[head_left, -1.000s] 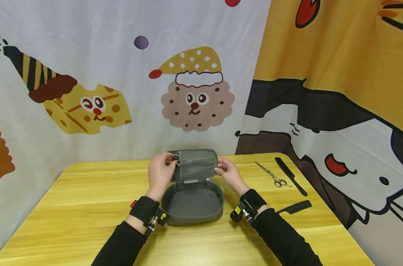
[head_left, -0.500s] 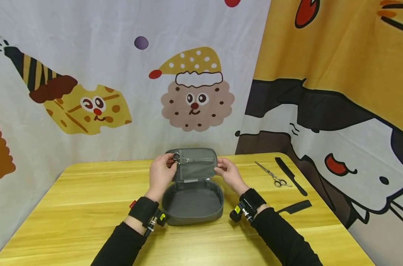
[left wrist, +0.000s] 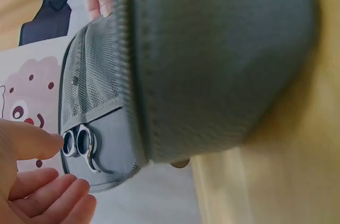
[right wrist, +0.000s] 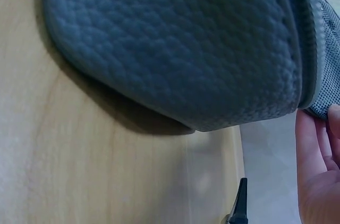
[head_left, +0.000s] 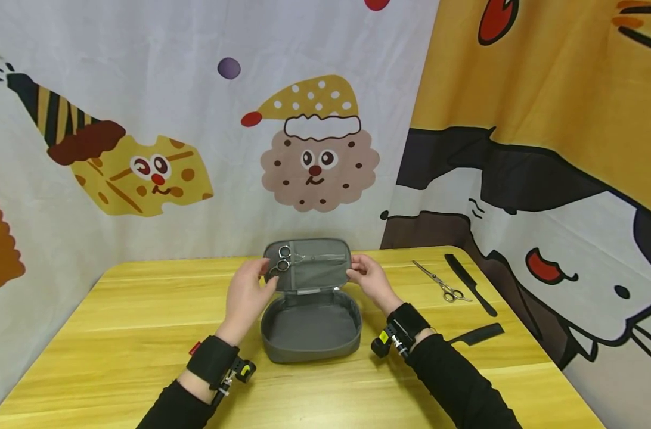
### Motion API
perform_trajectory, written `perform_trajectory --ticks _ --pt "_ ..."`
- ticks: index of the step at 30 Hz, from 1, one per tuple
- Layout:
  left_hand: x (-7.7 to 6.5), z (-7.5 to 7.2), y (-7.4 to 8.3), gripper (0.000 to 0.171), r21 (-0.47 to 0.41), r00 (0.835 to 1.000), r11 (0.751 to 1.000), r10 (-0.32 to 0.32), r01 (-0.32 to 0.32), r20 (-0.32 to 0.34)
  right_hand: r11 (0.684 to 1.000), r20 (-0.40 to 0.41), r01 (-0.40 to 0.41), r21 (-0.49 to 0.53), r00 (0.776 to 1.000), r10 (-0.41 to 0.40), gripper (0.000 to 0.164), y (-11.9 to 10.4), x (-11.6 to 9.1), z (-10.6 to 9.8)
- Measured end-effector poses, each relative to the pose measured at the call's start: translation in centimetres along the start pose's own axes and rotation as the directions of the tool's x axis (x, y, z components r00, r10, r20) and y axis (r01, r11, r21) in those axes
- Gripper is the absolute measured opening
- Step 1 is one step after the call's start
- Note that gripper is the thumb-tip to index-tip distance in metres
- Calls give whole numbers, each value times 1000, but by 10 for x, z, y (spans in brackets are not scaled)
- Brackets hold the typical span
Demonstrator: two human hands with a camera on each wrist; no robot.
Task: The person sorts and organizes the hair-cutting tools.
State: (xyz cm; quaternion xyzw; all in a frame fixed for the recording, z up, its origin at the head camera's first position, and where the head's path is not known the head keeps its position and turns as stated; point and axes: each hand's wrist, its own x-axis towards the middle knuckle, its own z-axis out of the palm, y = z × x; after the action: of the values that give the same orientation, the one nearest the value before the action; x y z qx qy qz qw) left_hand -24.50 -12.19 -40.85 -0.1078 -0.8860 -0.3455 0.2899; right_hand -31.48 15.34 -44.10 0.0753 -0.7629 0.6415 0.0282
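A grey zip case (head_left: 312, 351) stands unzipped on the table with its lid (head_left: 325, 275) raised at the back. Tucked into the lid's mesh pocket is a pair of scissors (head_left: 284, 265), its blades behind the mesh and its finger rings sticking out at the left. My left hand (head_left: 246, 295) is just left of the lid, fingers loosely bent and holding nothing; in the left wrist view its thumb tip is close to the rings of the scissors (left wrist: 85, 141). With fingers behind and thumb in front, my right hand (head_left: 371, 279) pinches the lid's right edge.
To the right on the wooden table (head_left: 159, 333) lie a second pair of scissors (head_left: 443, 286), a long black comb (head_left: 470, 285) and a wide dark comb (head_left: 478, 335) partly behind the right forearm. A printed curtain (head_left: 197, 119) hangs behind the table.
My left hand has let go of the scissors' rings and drawn back left and down, leaving the scissors in the mesh pocket. The right hand has stayed on the lid's edge.
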Motion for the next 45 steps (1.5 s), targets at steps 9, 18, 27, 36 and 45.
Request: perform_trajectory --ticks 9,18,27,36,45 --pt "-20 -2 -6 41 51 992 997 -56 51 112 1000 -9 -11 -16 1000 11 23 -2 -1 0" --pt "-30 -6 -8 69 98 931 981 -189 166 314 999 -9 3 -34 1000 -3 22 -1 -1 1" --pt "-35 -6 -11 56 99 898 976 -215 192 385 1000 2 2 -19 1000 -2 22 -1 -1 0" --pt "-37 -3 -12 11 90 908 983 -184 162 377 1000 23 -17 -7 1000 17 23 2 1 0" --pt "-37 -3 -13 5 97 904 981 -195 170 380 999 29 -23 -23 999 24 18 4 1 1"
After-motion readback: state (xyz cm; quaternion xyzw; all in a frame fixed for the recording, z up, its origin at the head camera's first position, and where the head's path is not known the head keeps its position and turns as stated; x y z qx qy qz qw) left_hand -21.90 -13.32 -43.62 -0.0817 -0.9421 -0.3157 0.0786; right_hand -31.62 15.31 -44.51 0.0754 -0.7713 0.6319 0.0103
